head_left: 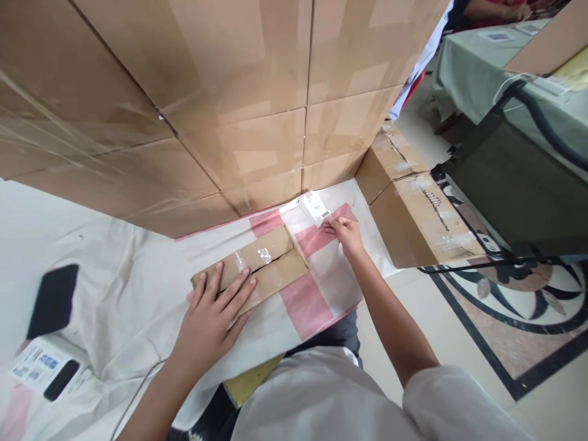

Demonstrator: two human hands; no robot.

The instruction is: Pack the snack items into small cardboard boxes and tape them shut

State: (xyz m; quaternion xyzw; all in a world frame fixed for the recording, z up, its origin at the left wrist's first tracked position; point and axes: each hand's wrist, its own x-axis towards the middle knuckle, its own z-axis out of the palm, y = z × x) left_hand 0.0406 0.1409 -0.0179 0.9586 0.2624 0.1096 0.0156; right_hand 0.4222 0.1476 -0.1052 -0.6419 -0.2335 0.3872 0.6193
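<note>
My left hand (214, 318) lies flat with spread fingers on a small brown cardboard box (280, 272). Two bits of shiny clear tape cross the seam between its top flaps. To the right of the box, my right hand (345, 234) is closed in a pinch at the near corner of a small white piece with dark print (314, 207). This white piece looks like paper or labels and rests on the cloth; its exact kind is unclear. A white and pink checked cloth (305, 306) lies under everything.
A tall wall of taped cartons (257, 73) stands right behind the cloth. Opened cardboard boxes (408, 226) are on the right, beside a dark folding chair (519, 177). A black phone (52, 300) and a white printed box (48, 367) lie at left. Another person's hands (517, 12) show at a covered table (478, 61).
</note>
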